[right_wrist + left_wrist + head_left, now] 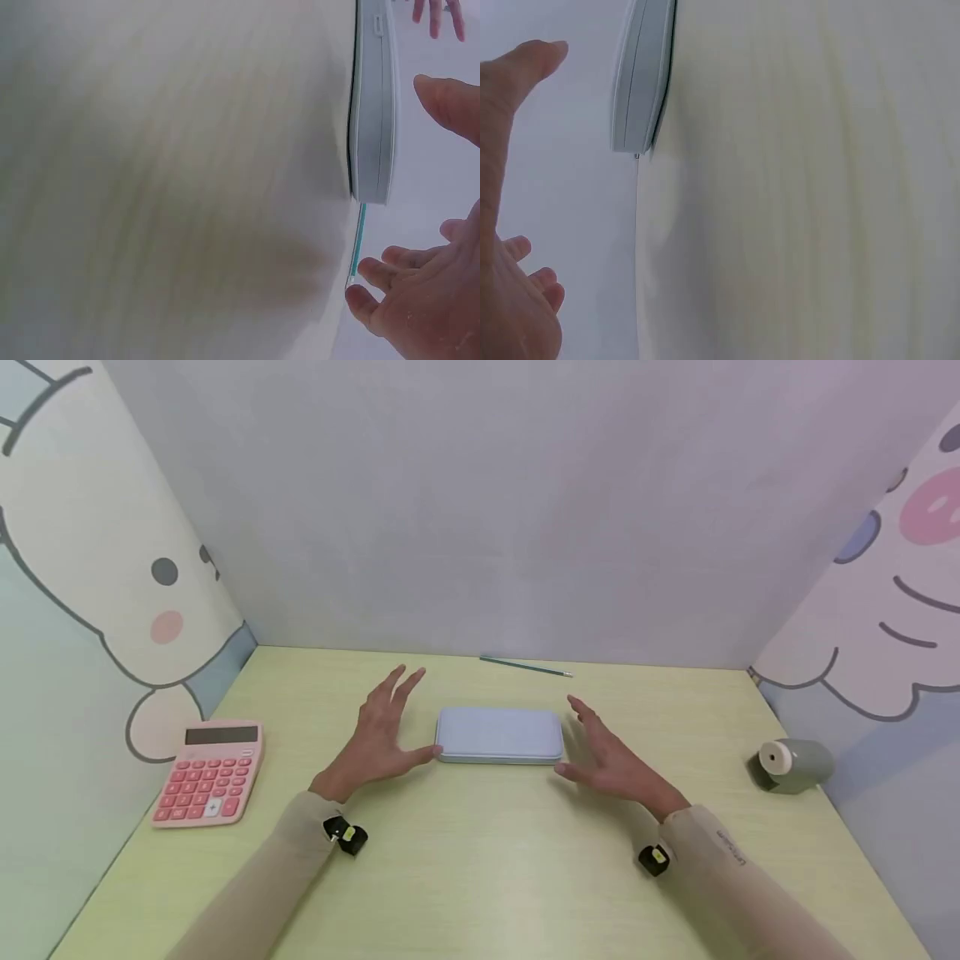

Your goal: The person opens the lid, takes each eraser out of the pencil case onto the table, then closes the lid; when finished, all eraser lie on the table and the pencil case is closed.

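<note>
A flat, pale lilac case (499,733) with rounded corners lies on the table, its lid down. My left hand (380,737) hovers at its left end with fingers spread. In the head view the left thumb overlaps the case's corner, but the left wrist view shows a gap between thumb and case (641,82). Off the right end, my right hand (611,758) is held with fingers apart and holds nothing. The right wrist view shows a seam along the side of the case (373,112) and a small tab on it.
Behind the case lies a thin teal pencil (527,667), near the back wall (480,527). A pink calculator (212,774) sits at the table's left side. At the right edge stands a grey-green pencil sharpener-like device (793,766). Printed panels flank the table (480,877).
</note>
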A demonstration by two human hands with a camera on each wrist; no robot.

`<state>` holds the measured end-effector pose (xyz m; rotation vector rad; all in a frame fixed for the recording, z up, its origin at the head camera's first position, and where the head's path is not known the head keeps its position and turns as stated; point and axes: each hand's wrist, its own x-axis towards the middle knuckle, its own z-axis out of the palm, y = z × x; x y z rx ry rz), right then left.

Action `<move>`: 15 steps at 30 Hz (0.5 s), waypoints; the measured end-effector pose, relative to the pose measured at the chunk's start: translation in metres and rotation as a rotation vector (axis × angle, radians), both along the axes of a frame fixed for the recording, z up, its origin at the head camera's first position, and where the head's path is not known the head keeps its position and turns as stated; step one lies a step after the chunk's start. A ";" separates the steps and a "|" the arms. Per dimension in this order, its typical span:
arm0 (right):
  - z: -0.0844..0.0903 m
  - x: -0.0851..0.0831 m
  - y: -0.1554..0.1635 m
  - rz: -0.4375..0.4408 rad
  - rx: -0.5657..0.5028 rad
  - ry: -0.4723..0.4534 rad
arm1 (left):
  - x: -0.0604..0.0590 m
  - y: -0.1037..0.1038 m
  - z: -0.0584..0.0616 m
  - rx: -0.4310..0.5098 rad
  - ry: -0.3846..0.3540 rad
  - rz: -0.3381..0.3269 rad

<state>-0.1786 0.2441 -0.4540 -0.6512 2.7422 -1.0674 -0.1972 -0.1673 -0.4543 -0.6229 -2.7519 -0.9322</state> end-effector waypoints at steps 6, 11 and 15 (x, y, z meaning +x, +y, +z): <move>-0.006 -0.001 -0.016 0.007 -0.095 0.010 | 0.000 0.013 -0.006 0.111 -0.137 -0.035; -0.007 -0.002 -0.027 -0.021 -0.149 -0.041 | 0.001 0.022 -0.015 0.205 -0.252 -0.081; -0.011 -0.002 -0.034 -0.046 -0.148 -0.064 | 0.001 0.026 -0.021 0.245 -0.296 -0.106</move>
